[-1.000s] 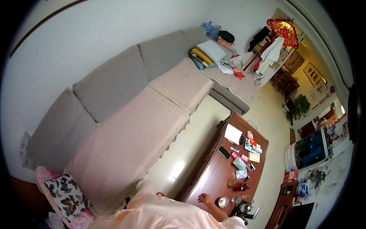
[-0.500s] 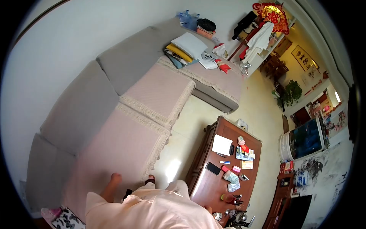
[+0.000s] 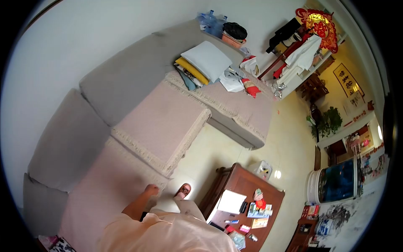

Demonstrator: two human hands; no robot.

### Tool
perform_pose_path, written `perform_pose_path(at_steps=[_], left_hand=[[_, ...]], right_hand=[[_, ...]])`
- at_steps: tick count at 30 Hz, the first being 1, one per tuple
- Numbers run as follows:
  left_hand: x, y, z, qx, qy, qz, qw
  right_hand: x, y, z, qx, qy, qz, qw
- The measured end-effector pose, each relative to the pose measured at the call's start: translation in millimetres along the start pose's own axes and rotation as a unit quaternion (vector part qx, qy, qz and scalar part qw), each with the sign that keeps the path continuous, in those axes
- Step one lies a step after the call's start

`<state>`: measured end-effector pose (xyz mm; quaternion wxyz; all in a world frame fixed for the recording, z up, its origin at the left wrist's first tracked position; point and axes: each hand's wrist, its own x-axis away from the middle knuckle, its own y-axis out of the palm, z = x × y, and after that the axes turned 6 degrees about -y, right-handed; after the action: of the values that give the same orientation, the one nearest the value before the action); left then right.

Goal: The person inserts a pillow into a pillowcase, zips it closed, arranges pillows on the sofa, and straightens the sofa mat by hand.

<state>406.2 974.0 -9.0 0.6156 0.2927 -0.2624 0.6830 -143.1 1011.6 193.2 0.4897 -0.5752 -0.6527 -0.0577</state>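
Observation:
My left hand (image 3: pixel 152 190) hangs beside my leg, over the front part of the pink sofa cover (image 3: pixel 105 180). Its fingers look curled in, and nothing shows in them. A sandalled foot (image 3: pixel 182 191) is on the pale floor just right of that hand. My right hand is out of view. At the far sofa section lie a light grey cushion (image 3: pixel 208 61), a folded yellow cloth (image 3: pixel 191 69), a white bag (image 3: pixel 231 80) and a red item (image 3: pixel 251 87), all well away from my left hand.
On my right stands a wooden coffee table (image 3: pixel 268 195) holding white paper (image 3: pixel 231 201), booklets (image 3: pixel 259 210) and small items. Beyond its end sits a plastic bin (image 3: pixel 262 169). Clothes (image 3: pixel 300 56) hang on a stand near the far wall. A fish tank (image 3: pixel 338 180) is at right.
I have moved forward between sofa and table, so the table has slid down in view and the far cushions look nearer. My left hand has swung forward and right.

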Motion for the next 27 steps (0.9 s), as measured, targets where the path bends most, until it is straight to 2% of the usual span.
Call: perform_pose_path(at_steps=[1, 3, 4, 6, 7, 8, 9, 10, 11, 13, 15, 16, 17, 19, 21, 23, 27], left_hand=[[-36, -5, -25, 0.015, -0.023, -0.060, 0.998], [-14, 0, 27, -0.122, -0.120, 0.018, 0.985], [17, 5, 77, -0.183, -0.174, 0.046, 0.966], [8, 3, 104, -0.130, -0.141, 0.080, 0.978], [-4, 1, 123, -0.102, -0.120, 0.098, 0.983], [-13, 2, 143, -0.055, -0.103, 0.127, 0.985], [-5, 5, 177, -0.008, -0.089, 0.154, 0.984], [-8, 8, 201, 0.039, -0.077, 0.179, 0.980], [-24, 7, 207, 0.034, -0.083, 0.186, 0.979], [-61, 0, 215, 0.018, -0.090, 0.195, 0.977], [-109, -15, 221, -0.090, -0.153, 0.129, 0.976], [-148, -21, 191, -0.014, -0.192, 0.105, 0.976], [-154, -23, 207, 0.063, -0.229, 0.098, 0.966], [-177, -31, 248, -0.006, -0.200, 0.131, 0.971], [-200, -44, 288, 0.062, -0.139, 0.140, 0.978], [-209, -47, 349, 0.153, -0.046, 0.202, 0.966], [-250, -59, 424, 0.222, 0.046, 0.239, 0.944]], right_hand=[[-24, -16, -22, -0.002, -0.003, -0.003, 1.000], [-82, -47, -53, -0.003, -0.005, -0.018, 1.000], [-132, -68, -60, -0.029, 0.002, -0.040, 0.999], [-235, -110, -95, -0.123, 0.034, -0.098, 0.987], [-249, -117, -158, -0.028, -0.084, -0.040, 0.995], [-255, -120, -233, -0.026, -0.092, -0.015, 0.995], [-278, -124, -282, 0.017, -0.188, -0.021, 0.982], [-308, -123, -325, -0.014, -0.199, -0.042, 0.979], [-348, -116, -358, -0.022, -0.198, -0.050, 0.979], [-370, -99, -454, -0.004, -0.230, -0.083, 0.970], [-403, -82, -521, -0.038, -0.266, -0.132, 0.954], [-418, -75, -542, -0.046, -0.290, -0.132, 0.947], [-411, -73, -580, -0.038, -0.269, -0.156, 0.949], [-430, -62, -631, -0.029, -0.242, -0.194, 0.950], [-461, -58, -672, -0.016, -0.256, -0.200, 0.946], [-486, -55, -722, -0.048, -0.215, -0.189, 0.957], [-561, -51, -827, -0.073, -0.218, -0.177, 0.957]])
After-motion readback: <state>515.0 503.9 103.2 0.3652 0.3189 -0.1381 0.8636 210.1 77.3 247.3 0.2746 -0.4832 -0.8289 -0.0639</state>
